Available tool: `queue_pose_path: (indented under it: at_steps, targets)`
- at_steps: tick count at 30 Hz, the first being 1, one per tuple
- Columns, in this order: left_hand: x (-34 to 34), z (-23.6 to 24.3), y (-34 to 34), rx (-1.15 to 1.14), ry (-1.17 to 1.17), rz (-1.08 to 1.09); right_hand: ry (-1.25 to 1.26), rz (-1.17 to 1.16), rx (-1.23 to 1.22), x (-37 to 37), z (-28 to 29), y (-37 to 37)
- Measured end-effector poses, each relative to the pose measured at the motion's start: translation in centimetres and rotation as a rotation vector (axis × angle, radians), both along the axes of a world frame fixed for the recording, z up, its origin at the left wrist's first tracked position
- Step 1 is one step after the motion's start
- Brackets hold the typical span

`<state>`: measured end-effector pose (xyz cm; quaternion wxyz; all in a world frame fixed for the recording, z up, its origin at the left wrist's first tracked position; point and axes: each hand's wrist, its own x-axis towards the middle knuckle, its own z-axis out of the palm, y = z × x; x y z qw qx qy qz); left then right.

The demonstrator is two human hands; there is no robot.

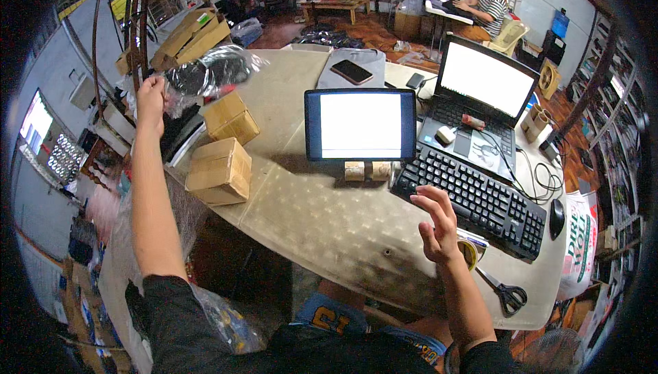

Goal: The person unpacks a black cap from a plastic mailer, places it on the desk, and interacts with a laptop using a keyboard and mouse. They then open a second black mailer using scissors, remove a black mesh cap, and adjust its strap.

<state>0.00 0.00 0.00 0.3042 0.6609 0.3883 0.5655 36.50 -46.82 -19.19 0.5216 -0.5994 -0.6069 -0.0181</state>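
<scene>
My left hand (152, 103) is stretched out to the far left, its fingers closed on the end of a clear plastic bag (212, 70). Something dark lies inside the bag, its kind hard to make out, and a bit of red shows below it. Two brown cardboard boxes, one farther (232, 118) and one nearer (219, 172), stand on the table just right of my left forearm. My right hand (439, 227) is raised over the table in front of the black keyboard (480, 203), fingers apart and holding nothing. Scissors (504, 293) lie beside my right forearm, near a tape roll (468, 254).
A tablet (360, 126) stands upright mid-table, with a laptop (480, 100) behind the keyboard. A phone (351, 72) lies at the far edge, a mouse (556, 218) at the right. A person in a striped shirt (491, 14) sits at another table.
</scene>
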Motion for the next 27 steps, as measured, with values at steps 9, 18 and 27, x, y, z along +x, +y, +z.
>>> queue_pose_path:
  at_steps: [9,18,27]
  targets:
    - [3.5,2.7,-14.7,-0.020,-0.141,-0.314,-0.101,-0.036,0.001,-1.9,1.2,-0.4]
    - [8.5,-18.7,-42.3,-0.556,-0.323,-0.567,-0.058,0.251,-0.151,-12.5,2.5,-1.8]
    - [6.6,-13.1,-44.1,-0.066,0.272,-0.682,0.194,0.158,-0.260,-10.7,-3.9,-9.5]
